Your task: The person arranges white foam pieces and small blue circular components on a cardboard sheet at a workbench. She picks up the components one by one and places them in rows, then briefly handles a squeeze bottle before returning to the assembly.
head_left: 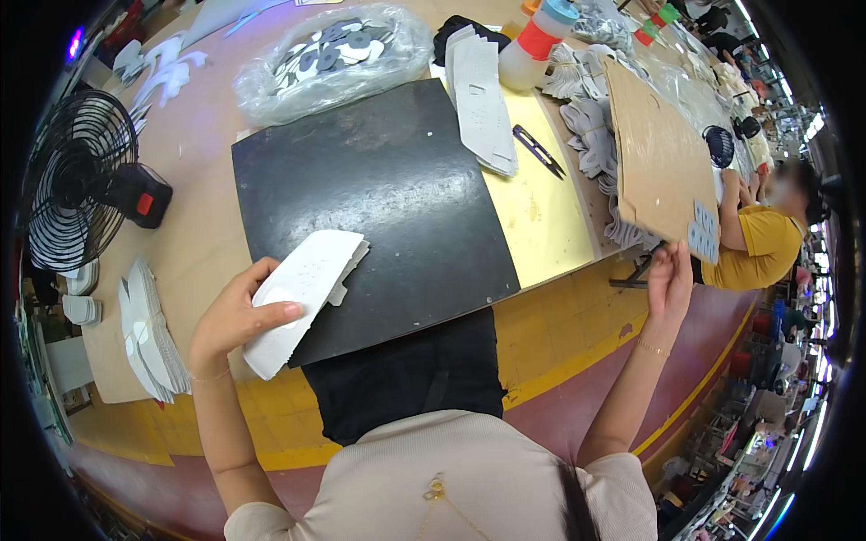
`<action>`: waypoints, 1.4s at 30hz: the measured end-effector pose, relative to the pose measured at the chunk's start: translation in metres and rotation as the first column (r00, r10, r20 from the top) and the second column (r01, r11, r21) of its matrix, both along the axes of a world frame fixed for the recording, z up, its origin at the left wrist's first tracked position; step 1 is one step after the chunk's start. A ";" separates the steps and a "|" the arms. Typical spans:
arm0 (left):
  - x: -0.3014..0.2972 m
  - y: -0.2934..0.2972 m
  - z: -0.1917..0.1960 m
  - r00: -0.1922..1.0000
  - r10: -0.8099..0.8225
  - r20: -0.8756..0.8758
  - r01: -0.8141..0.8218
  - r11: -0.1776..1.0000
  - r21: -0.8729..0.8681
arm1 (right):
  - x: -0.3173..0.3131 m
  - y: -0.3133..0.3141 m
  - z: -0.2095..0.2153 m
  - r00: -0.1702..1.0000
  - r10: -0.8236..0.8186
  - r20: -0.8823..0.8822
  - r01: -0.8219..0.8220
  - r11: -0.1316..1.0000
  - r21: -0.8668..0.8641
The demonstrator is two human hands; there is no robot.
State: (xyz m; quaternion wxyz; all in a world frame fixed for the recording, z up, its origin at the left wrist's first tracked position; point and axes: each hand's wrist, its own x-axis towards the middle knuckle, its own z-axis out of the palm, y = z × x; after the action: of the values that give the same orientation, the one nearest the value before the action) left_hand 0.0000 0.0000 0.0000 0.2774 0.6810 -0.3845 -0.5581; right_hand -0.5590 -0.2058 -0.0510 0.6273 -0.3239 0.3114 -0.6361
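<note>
A stack of white pieces point(302, 288) is clamped between thumb and fingers of the left hand point(236, 314), over the left edge of a black mat point(379, 189). The right hand point(669, 284) is held at the lower edge of a cardboard sheet point(663, 153); whether its fingers are closed on anything cannot be told. Snips point(548, 162) are laid on a yellow sheet point(541, 225).

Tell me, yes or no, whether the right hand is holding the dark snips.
No: the snips lie on the yellow sheet, while the right hand is by the lower edge of the brown cardboard.
</note>
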 end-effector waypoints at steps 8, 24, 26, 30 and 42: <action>-0.007 0.002 -0.001 0.998 0.044 -0.039 -0.045 0.999 -0.028 | 0.021 -0.045 -0.009 0.980 -0.152 -0.125 0.173 0.969 0.175; -0.012 0.007 0.002 0.997 0.068 0.020 -0.067 0.997 -0.045 | 0.261 -0.042 0.019 0.350 -0.211 -0.913 -0.310 0.893 -0.326; -0.015 0.004 0.001 0.998 0.057 0.031 -0.055 0.997 -0.058 | 0.271 -0.107 -0.010 0.098 -0.380 -0.920 -0.260 0.883 -0.392; -0.012 0.008 0.000 0.994 0.064 0.083 -0.061 0.997 -0.042 | 0.297 -0.152 -0.002 0.027 0.095 -0.995 -0.230 0.969 0.087; -0.010 0.011 -0.002 0.994 0.027 0.102 -0.022 0.998 -0.055 | 0.311 -0.128 0.015 0.479 0.304 -0.823 -0.280 0.942 0.185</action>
State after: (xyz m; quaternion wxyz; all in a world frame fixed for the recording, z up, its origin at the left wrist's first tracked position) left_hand -0.0096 0.0112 -0.0022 0.2824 0.7058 -0.4048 -0.5082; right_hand -0.2481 -0.3343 -0.0365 0.5017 -0.6298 0.5225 -0.2805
